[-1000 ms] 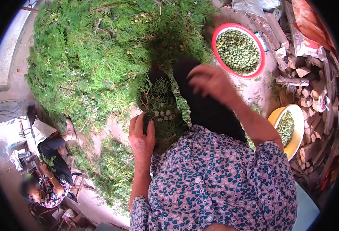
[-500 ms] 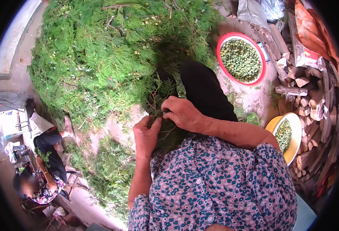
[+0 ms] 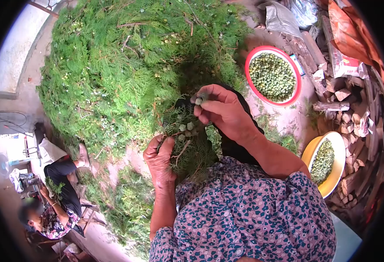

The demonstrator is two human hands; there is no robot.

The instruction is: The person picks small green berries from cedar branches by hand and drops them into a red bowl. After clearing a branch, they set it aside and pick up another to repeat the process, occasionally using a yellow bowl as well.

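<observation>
A green sprig [image 3: 184, 148] with a thin brown stem lies over my lap, pinched near its left side by my left hand [image 3: 160, 159]. Several pale green round cones [image 3: 187, 129] show on it between my hands. Up and to the right, above the dark trouser leg, my right hand [image 3: 216, 107] is closed on a small green cone [image 3: 199, 101] between thumb and fingers. Beyond my knees lies a large heap of green branches [image 3: 113, 83].
A red-rimmed basin [image 3: 247, 74] of green cones stands at upper right, a yellow basin [image 3: 341, 161] with more at right. Stacked firewood [image 3: 347, 118] lines the right side. Another person [image 3: 54, 214] sits at lower left, holding a sprig. Loose greenery [image 3: 130, 201] covers the floor at left.
My right hand has moved up and right, away from my left hand, and now holds a cone. My left hand has shifted slightly down and left. More cones on the sprig are visible.
</observation>
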